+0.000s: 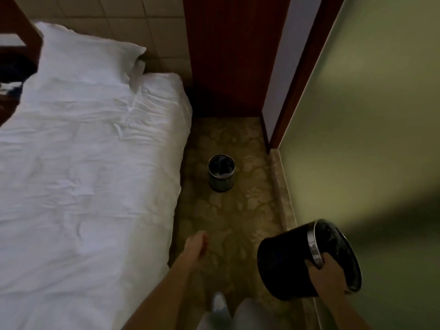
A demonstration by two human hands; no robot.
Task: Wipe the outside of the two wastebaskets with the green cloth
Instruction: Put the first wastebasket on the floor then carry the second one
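My right hand (327, 273) grips the metal rim of a black wastebasket (285, 263), carried tilted on its side above the floor at the lower right. A second, smaller dark wastebasket (221, 178) with a dark liner stands upright on the carpet ahead, beside the bed. My left hand (196, 244) reaches forward over the carpet, blurred, with loosely curled fingers and nothing in it. No green cloth is in view.
A bed with white sheets (83, 163) and a pillow (85, 51) fills the left. A narrow patterned carpet aisle (228, 222) runs between the bed and a green wall (369, 139). A dark wooden panel (228, 55) closes the far end. My legs (238, 315) show at the bottom.
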